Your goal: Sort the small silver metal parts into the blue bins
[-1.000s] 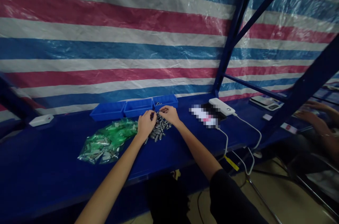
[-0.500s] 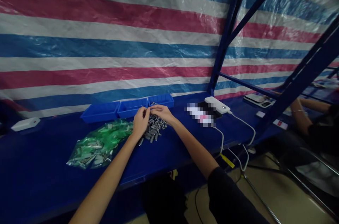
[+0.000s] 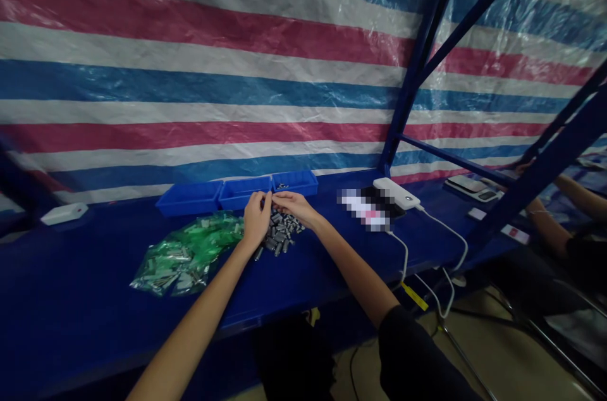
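My left hand [image 3: 257, 219] and my right hand [image 3: 296, 206] meet above a heap of small grey metal parts [image 3: 281, 235] on the blue table. Both are closed, fingertips pinched together and touching. Whatever lies between them is too small to make out. Left of my left hand lies a clear and green plastic bag [image 3: 190, 252] with pale pieces and metal pins inside. Just behind my hands stand three blue trays in a row: a left tray [image 3: 188, 198], a middle tray [image 3: 237, 193] and a right tray [image 3: 303, 183] with a few small metal parts in it.
A white power bank [image 3: 396, 193] with a white cable [image 3: 446, 233] rests by a blurred-out device [image 3: 365, 208] to the right. A white box [image 3: 64, 214] sits far left. Blue metal posts [image 3: 412, 85] rise from the table. At far right a co-worker's arm [image 3: 550, 224] reaches in.
The view has shifted slightly, so the table things appear a little farther right. My hands stay together over the heap, with their fingertips slightly rearranged.
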Tool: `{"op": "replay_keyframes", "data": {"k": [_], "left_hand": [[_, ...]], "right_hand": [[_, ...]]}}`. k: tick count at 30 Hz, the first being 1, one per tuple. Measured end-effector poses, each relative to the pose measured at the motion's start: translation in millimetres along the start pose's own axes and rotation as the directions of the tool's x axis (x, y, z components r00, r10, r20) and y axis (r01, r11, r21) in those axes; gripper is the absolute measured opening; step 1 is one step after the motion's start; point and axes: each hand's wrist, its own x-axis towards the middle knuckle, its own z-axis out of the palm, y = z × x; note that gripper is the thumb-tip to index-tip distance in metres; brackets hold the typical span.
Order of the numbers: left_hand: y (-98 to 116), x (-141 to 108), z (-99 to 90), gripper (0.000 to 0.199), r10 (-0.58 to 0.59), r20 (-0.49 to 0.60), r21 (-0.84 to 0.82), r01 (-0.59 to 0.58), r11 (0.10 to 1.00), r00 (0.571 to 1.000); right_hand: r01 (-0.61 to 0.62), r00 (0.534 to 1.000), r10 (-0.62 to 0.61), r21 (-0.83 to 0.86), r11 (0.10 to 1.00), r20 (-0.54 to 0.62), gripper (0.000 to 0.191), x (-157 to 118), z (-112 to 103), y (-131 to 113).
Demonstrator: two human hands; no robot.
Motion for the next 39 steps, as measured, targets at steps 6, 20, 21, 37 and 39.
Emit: {"op": "replay_keyframes", "data": {"k": [6, 20, 21, 37, 39], "left_hand": [[-1.4, -0.5, 0.9, 0.027, -0.025, 0.038, -0.052, 0.027, 0.998, 0.999], [-3.4, -1.9, 7.0, 0.026, 0.000, 0.142, -0.086, 0.012, 0.996, 0.990], [-3.0, -1.9, 6.4, 0.027, -0.001, 0.133, -0.082, 0.012, 0.997, 0.991], [-5.9, 0.3, 6.0, 0.025, -0.076, 0.132, -0.250, 0.108, 0.962, 0.988], [-7.0, 1.5, 7.3, 0.027, -0.124, 0.152, -0.343, 0.170, 0.924, 0.981]], "right_hand": [[-0.010, 1.000, 0.010, -0.014, 1.000, 0.005, 0.021, -3.3, 0.1, -3.1], [-0.012, 1.000, 0.012, 0.019, 1.000, -0.025, 0.016, 2.2, -3.8, -1.5], [-0.015, 1.000, 0.016, 0.023, 1.000, -0.020, 0.014, 1.7, -3.6, -2.2], [-0.019, 0.998, 0.019, 0.003, 1.000, 0.054, 0.025, -0.9, 0.9, -0.9], [-0.010, 0.998, 0.008, 0.023, 1.000, 0.061, 0.027, -0.2, 1.0, -0.9]]}}
